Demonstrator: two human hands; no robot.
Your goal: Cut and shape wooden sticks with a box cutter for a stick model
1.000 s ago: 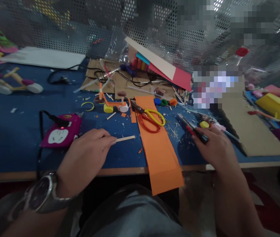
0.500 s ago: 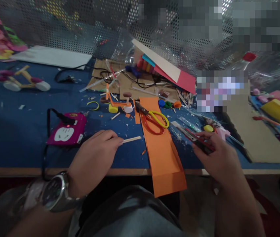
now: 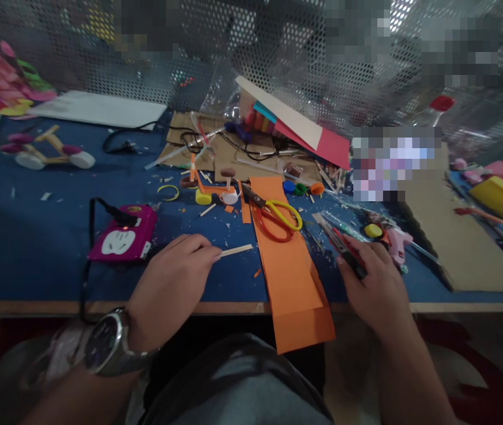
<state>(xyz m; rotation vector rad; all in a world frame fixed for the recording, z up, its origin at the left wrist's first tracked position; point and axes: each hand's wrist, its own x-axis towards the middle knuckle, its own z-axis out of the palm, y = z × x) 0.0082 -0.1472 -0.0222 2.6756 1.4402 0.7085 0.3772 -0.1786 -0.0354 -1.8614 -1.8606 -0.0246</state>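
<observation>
My left hand (image 3: 176, 280), with a watch on its wrist, pinches a pair of thin wooden sticks (image 3: 236, 251) whose tips point right, toward an orange paper strip (image 3: 289, 283). My right hand (image 3: 373, 280) is closed around a red and black box cutter (image 3: 344, 251), its blade pointing away and to the left over the blue table. Between my hands, scissors (image 3: 278, 218) with yellow and red handles lie on the orange strip, which hangs past the table's front edge. Just beyond my right hand lies a pink glue gun (image 3: 397, 242).
A purple power adapter (image 3: 123, 239) with a plugged-in cable sits left. Behind the scissors are a small orange model (image 3: 211, 188), bottle caps (image 3: 300, 189) and cardboard scraps (image 3: 229, 153). A wooden model with white wheels (image 3: 48, 150) stands far left; a cardboard sheet (image 3: 468, 248) lies right.
My right hand has moved slightly left with the box cutter and turned it, so the blade points more steeply away. My left hand keeps its pinch on the sticks. The view has shifted slightly.
</observation>
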